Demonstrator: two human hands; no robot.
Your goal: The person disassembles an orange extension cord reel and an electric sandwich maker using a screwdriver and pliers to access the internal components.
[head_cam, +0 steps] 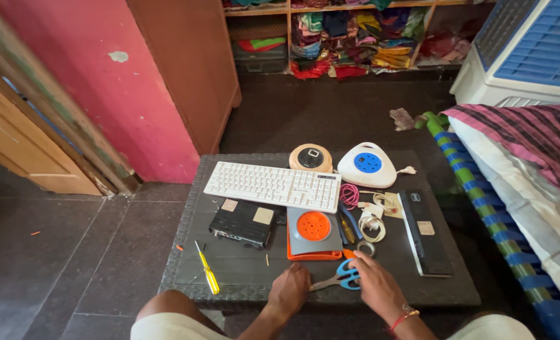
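My left hand point(291, 288) rests on the near edge of a small dark table point(242, 286), its fingers beside the metal blades of blue-handled scissors point(343, 277). My right hand point(374, 283) lies over the scissors' handles and touches them. Just beyond sit an orange and grey box with a round orange grille point(313, 234) and a white keyboard point(272, 186). Whether the right hand grips the scissors is unclear.
A yellow screwdriver point(207, 272), a black box point(243, 222), a white cable bundle point(373, 220), a long black device point(423, 232), a round beige reel point(311, 158) and a white-blue socket reel point(367, 165) share the table. A cot with bedding point(519, 189) stands right.
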